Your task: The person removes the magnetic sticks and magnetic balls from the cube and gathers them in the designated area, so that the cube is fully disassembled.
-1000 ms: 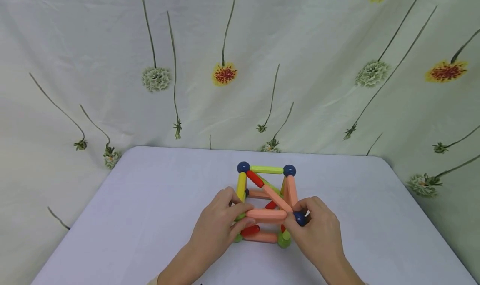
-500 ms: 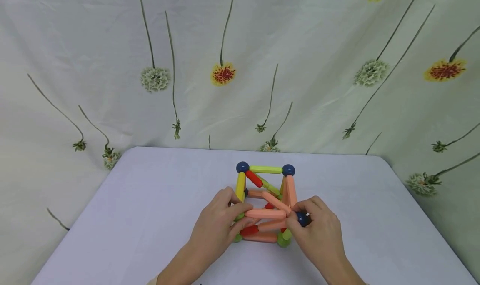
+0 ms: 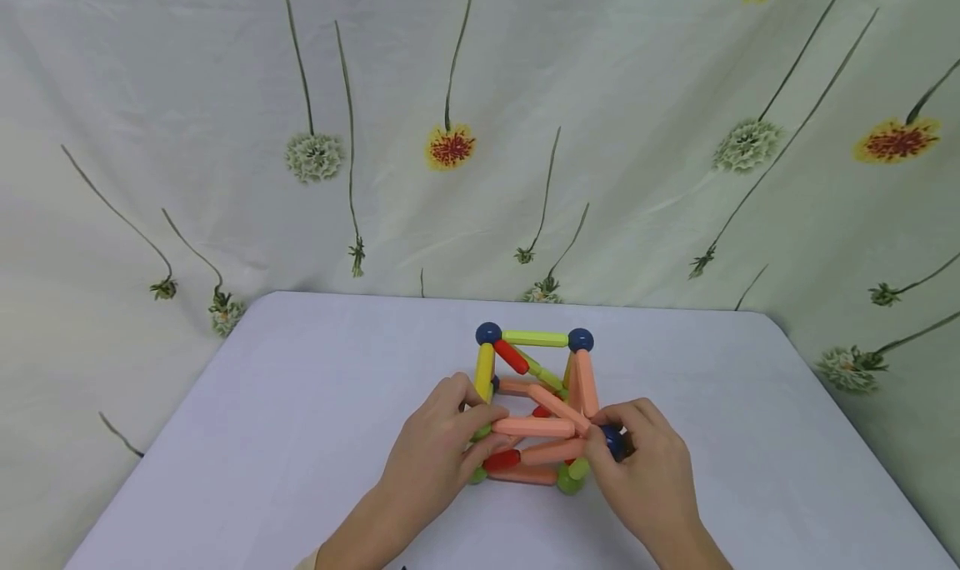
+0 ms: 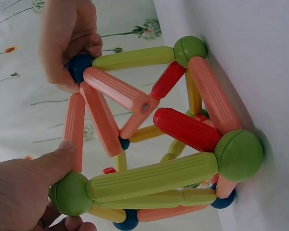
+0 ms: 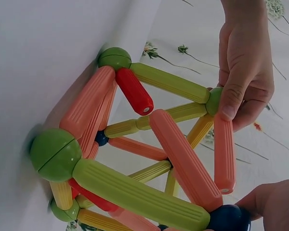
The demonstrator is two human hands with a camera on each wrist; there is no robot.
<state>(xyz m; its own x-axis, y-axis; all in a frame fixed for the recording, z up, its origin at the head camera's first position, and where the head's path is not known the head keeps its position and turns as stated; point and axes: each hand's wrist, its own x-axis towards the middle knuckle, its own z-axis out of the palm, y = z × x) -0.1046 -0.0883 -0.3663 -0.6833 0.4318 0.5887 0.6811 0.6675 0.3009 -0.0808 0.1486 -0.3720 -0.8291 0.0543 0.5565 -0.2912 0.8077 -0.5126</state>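
Observation:
A cube-like frame of magnetic rods and balls stands on the table, with blue balls at its back top corners. My left hand [image 3: 442, 445] grips the green ball [image 4: 72, 192] at the front left upper corner, thumb against a salmon rod [image 5: 225, 154]. My right hand [image 3: 648, 470] pinches the dark blue ball [image 5: 229, 219] at the front right. That salmon rod's bare end stops short of the blue ball in the right wrist view. Another salmon rod [image 5: 185, 159] slants from the blue ball; its far end lies apart from a red rod [image 5: 134, 91] on the lower green ball [image 5: 114, 58].
The white table [image 3: 337, 362] reaches around the frame on all sides. Behind it hangs a pale cloth [image 3: 615, 78] printed with flowers. A lime rod [image 3: 535, 337] spans the two blue balls at the frame's back top.
My right hand has shifted slightly right with the blue ball. The slanting salmon rod on top has come away from its red rod. My left hand stays about where it was.

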